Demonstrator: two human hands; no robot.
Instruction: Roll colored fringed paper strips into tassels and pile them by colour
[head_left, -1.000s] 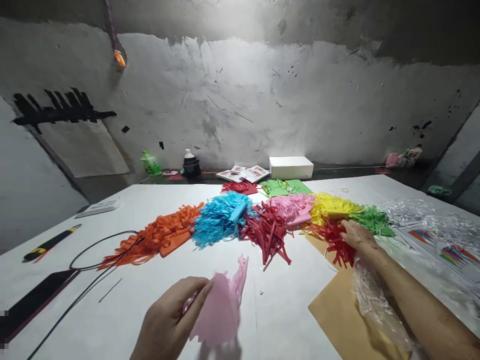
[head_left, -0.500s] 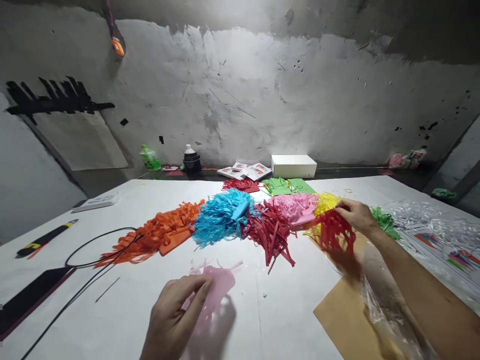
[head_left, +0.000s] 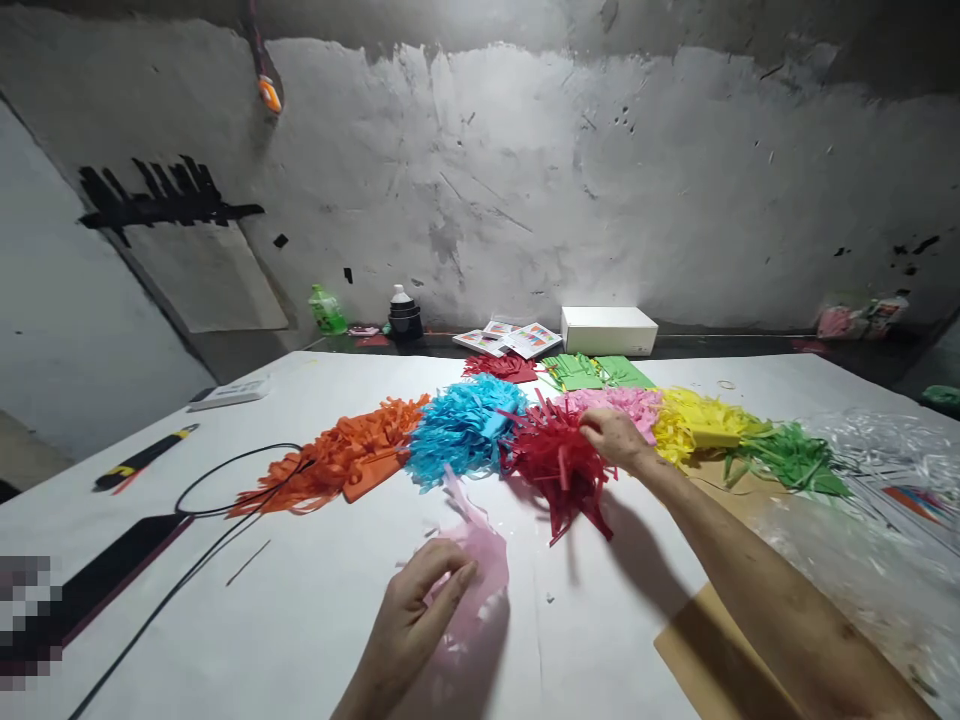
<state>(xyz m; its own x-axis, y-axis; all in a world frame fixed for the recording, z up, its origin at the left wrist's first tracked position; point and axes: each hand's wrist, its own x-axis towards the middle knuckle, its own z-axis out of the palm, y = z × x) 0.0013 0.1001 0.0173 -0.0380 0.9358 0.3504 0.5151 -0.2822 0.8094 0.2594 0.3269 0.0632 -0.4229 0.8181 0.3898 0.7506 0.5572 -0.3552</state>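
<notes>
Pinching: left hand (head_left: 424, 600), lower centre of frame; thumb and forefinger closed on pink tissue (head_left: 489, 560), held above the table (head_left: 300, 640).
Touching: right hand (head_left: 616, 440), right of centre; fingertips bent against the red fringe (head_left: 564, 470); cannot tell whether they grip or have let go.
Red fringe: mid-frame, strips splayed, some pointing up, just right of the blue fringe (head_left: 465, 425).
Other heaps: orange fringe (head_left: 337, 455) left of centre; pink fringe (head_left: 634, 403) beside the right hand, partly hidden; yellow fringe (head_left: 690, 420) and green fringe (head_left: 795, 455) to the right.
Far edge: cards (head_left: 532, 340) and white box (head_left: 609, 330), upper centre.
Left side: cutter (head_left: 146, 457); black slab (head_left: 112, 575) lower left, cable (head_left: 277, 445) looped near it.
Lower right: brown paper (head_left: 705, 640) under the right forearm; clear plastic (head_left: 877, 560) beyond.
</notes>
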